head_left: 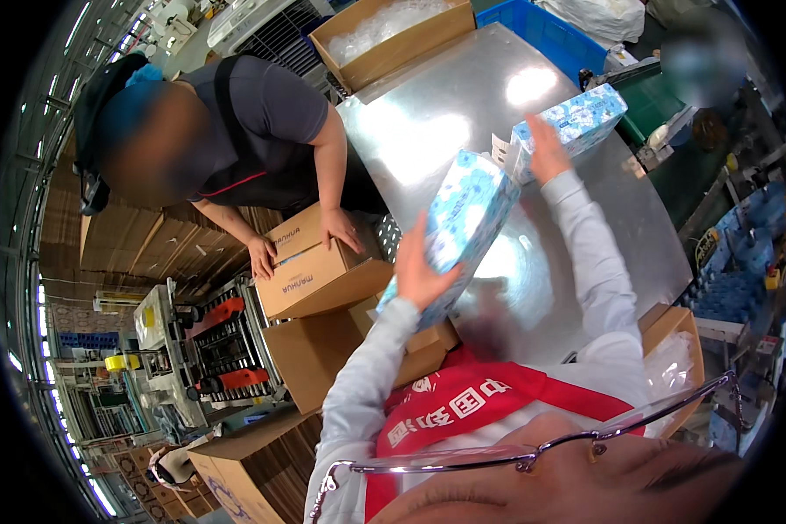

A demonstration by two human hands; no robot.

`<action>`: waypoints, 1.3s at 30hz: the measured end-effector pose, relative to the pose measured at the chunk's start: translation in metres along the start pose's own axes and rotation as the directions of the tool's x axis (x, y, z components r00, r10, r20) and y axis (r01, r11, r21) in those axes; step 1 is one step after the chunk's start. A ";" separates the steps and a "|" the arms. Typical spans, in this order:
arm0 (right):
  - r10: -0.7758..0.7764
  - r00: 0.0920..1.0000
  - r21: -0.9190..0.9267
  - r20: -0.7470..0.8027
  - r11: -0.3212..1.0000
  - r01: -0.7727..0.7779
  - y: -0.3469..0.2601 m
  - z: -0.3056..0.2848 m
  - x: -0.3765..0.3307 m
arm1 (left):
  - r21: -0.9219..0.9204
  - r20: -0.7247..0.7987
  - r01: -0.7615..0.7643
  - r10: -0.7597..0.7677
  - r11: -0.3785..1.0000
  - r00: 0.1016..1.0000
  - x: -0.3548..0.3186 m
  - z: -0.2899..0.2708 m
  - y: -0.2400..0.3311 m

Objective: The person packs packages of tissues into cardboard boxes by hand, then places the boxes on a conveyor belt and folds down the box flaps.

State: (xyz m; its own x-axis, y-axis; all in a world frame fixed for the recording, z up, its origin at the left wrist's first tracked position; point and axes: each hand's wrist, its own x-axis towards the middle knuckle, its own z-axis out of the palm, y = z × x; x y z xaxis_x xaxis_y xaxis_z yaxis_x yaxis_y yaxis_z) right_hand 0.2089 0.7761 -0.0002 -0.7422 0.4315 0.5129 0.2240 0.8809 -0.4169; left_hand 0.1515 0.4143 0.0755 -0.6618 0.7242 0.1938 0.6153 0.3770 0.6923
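Over the left side of the shiny metal table [637, 236]: light-blue floral cuboid pack [472, 205], tilted, left hand [424, 272] clamped on it.
Right hand [548, 155] lies against a second blue-and-white floral pack [582, 118], farther right; closure cannot be told. Step judged: paired handling; next move calls for steady support. Left, co-worker [266, 105] at brown cardboard carton [310, 284].

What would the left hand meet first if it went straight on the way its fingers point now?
Probably the open cardboard box at the far edge of the metal table; depth is unclear, so the left hand, gripping a blue-patterned box, might pass above it.
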 end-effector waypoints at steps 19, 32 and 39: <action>0.094 0.569 0.531 0.817 0.264 -0.805 -0.164 0.059 -0.035 | 0.293 0.291 0.043 -0.132 0.955 0.948 -0.266 -0.208 -0.126; -0.440 -0.038 0.425 0.897 0.837 0.345 -0.435 0.246 -0.223 | 0.369 0.707 0.098 -0.347 0.924 0.617 -0.351 -0.063 -0.278; 0.068 0.170 -0.104 0.983 0.973 0.208 -0.414 0.352 -0.334 | 0.470 0.607 0.309 -0.557 0.827 0.567 -0.355 -0.125 -0.302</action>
State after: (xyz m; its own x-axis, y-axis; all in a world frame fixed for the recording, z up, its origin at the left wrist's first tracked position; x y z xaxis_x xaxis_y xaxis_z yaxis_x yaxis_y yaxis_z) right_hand 0.1413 0.1984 -0.2631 -0.7317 -0.0577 -0.6792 0.1290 0.9667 -0.2211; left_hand 0.1471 -0.0292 -0.1159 -0.4578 0.5511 -0.6977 0.5051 0.8070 0.3060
